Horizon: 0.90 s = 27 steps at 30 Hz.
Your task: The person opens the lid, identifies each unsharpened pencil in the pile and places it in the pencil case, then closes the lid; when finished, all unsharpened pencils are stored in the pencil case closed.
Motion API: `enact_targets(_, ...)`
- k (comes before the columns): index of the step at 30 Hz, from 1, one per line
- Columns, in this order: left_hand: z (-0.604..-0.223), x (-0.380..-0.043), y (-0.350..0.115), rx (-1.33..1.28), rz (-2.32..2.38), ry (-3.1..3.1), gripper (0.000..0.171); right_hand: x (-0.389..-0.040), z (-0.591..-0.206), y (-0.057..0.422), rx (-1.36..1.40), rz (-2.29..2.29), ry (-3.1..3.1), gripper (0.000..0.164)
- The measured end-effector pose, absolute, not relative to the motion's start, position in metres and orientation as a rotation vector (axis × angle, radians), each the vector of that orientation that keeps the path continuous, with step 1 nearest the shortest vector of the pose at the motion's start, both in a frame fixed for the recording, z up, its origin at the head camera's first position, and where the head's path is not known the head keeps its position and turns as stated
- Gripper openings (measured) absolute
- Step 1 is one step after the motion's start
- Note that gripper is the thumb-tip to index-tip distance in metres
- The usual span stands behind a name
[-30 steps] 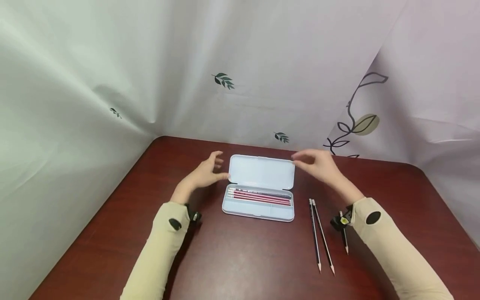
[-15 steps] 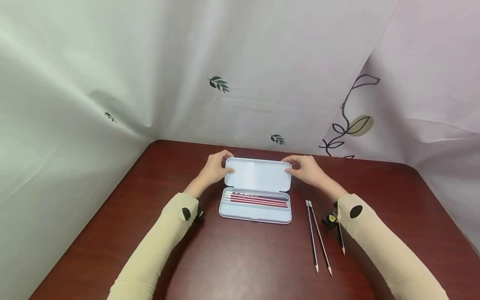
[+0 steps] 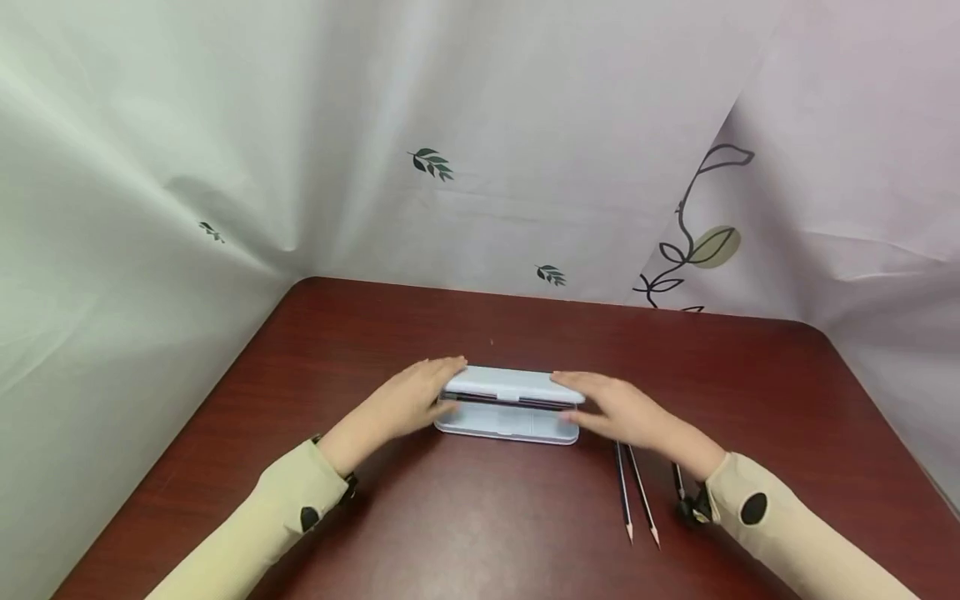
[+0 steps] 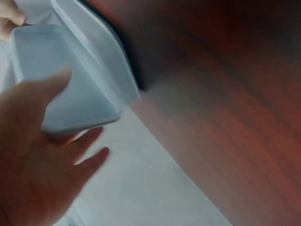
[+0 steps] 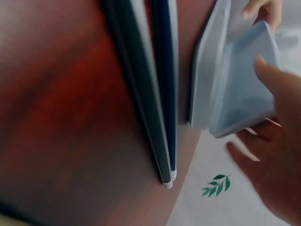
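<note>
A pale blue pencil case sits mid-table, its lid [image 3: 513,382] tilted forward low over the base [image 3: 487,420]. A dark strip of the pencils [image 3: 540,404] inside shows through the gap; the lid hides the rest. My left hand [image 3: 401,404] holds the lid's left end, fingers over the outside and thumb at the inner side. At the right end my right hand [image 3: 633,410] grips the lid the same way. Both wrist views show the lid [image 4: 80,89] more upright, between thumb and fingers, with the right wrist view showing the lid's inner face [image 5: 249,70].
Two dark pencils [image 3: 623,496] lie side by side to the right of the case, sharpened points toward me. Another dark pencil [image 3: 678,479] is partly hidden by my right wrist. A pale curtain [image 3: 480,208] hangs behind the reddish-brown table [image 3: 480,517].
Both hands reached the raised lid's ends, took hold of them, and swung the lid forward and down over the base. The red pencils inside went out of sight.
</note>
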<state>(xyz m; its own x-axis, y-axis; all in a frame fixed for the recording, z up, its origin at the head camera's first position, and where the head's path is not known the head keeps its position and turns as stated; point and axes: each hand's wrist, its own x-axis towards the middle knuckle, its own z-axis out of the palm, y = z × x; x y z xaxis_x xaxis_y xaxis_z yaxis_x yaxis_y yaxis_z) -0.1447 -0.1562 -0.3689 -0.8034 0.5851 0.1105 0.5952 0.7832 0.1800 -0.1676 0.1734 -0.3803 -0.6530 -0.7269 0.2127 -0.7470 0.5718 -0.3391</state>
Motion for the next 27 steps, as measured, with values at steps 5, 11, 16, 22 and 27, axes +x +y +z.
enact_targets(5, -0.372, -0.129, -0.156, -1.024, -0.260, -3.142, 0.087, -0.156, -0.391, 0.177, 1.395, 0.460, -2.888, 0.077)
enact_targets(11, -0.375, -0.126, -0.144, -0.923, -0.186, -3.154, 0.084, -0.157, -0.399, 0.181, 1.426, 0.454, -2.904, 0.077)
enact_targets(16, -0.376, -0.126, -0.136, -0.840, -0.101, -3.136, 0.087, -0.162, -0.393, 0.179, 1.442, 0.356, -2.905, 0.076)
enact_targets(22, -0.382, -0.128, -0.138, -0.864, -0.074, -3.158, 0.086, -0.159, -0.393, 0.180, 1.439, 0.223, -2.912, 0.086)
enact_targets(27, -0.389, -0.118, -0.149, -0.787, -0.116, -3.050, 0.065, -0.142, -0.406, 0.197, 1.305, 0.279, -2.784, 0.093)
